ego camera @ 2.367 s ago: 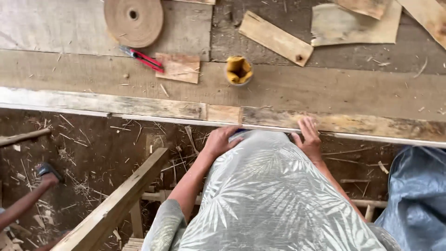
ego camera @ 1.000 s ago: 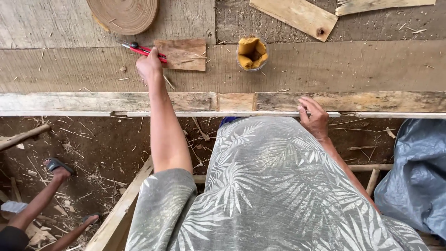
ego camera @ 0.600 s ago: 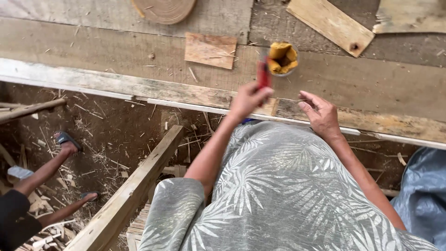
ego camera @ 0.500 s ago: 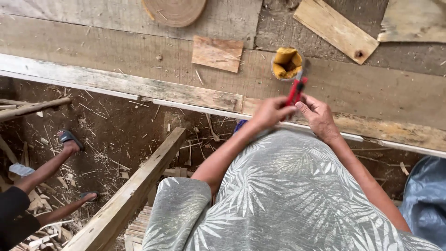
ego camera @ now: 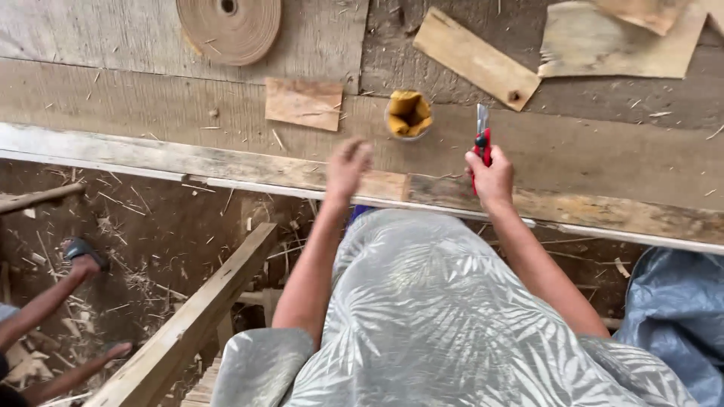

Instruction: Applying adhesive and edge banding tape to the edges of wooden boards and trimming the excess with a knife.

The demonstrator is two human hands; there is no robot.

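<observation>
My right hand grips a red utility knife with its blade out, pointing away from me over the wooden workbench. My left hand hovers with fingers apart above the bench's front edge strip, holding nothing, just left of a small cup of yellow-brown stuff. A small square wood piece lies further left of the cup.
A roll of tan edge banding sits at the back left. Loose wood offcuts and a thin sheet lie at the back. Below: a wooden beam, another person's legs, a blue-grey tarp.
My left hand reached out, picked up the red knife from beside the wood square and passed it to my right hand. My left hand now hangs free over the edge strip.
</observation>
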